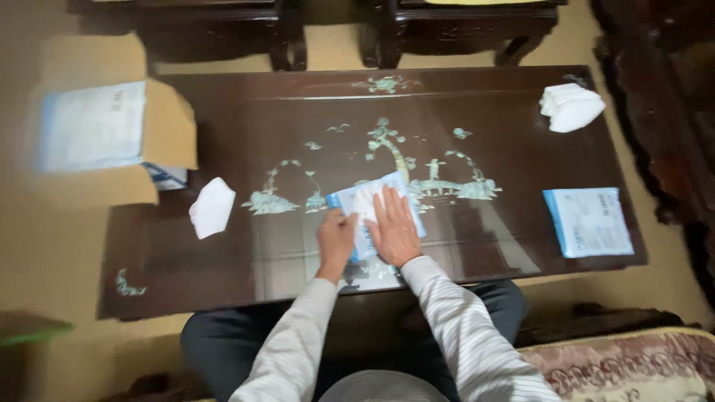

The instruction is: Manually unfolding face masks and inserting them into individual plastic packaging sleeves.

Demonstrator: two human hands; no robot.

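A blue-and-white flat packet (356, 198) lies on a dark wooden table (223, 275) with pale inlaid tree and bird pictures. My right hand (395, 229) lies flat on the packet, fingers spread. My left hand (337, 237) is curled at the packet's left edge, pinching it. Both sleeves are white with thin stripes.
An open cardboard box (104, 126) with white packets inside stands at the table's left end. A single white folded mask (211, 207) lies near it. A stack of white masks (572, 109) sits at the far right, and a pile of blue-edged packets (588, 221) lies nearer. Dark chairs stand beyond.
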